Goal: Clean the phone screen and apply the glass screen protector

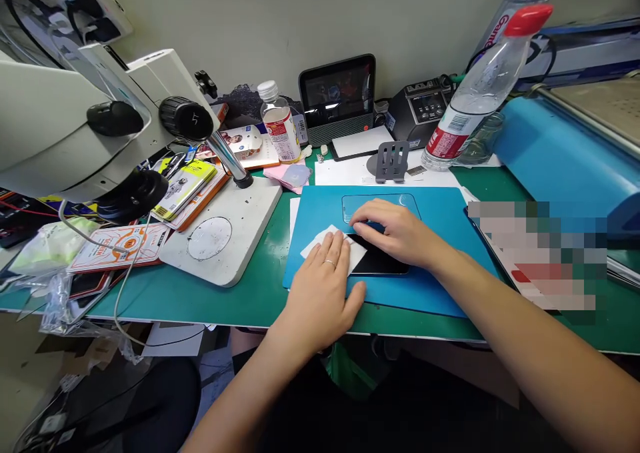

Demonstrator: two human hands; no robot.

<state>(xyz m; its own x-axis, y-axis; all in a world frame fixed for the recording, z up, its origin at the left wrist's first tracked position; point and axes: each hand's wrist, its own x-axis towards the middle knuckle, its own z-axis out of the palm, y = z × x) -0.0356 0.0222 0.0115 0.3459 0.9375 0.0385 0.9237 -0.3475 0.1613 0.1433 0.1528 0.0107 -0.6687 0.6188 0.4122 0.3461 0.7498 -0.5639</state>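
My left hand, a ring on one finger, lies flat with its fingers stretched out, pressing a white wipe onto the left end of a dark phone. My right hand is curled above the phone, thumb and forefinger close together; whatever is between them is hidden. Behind that hand, a clear glass screen protector with a dark outline rests on the blue mat. The phone lies on the same mat, partly covered by both hands.
A microscope on a white base stands left, near stacked boxes. Behind the mat are a grey phone stand, a small screen, a juice bottle and a red-capped bottle. A blue roll sits right.
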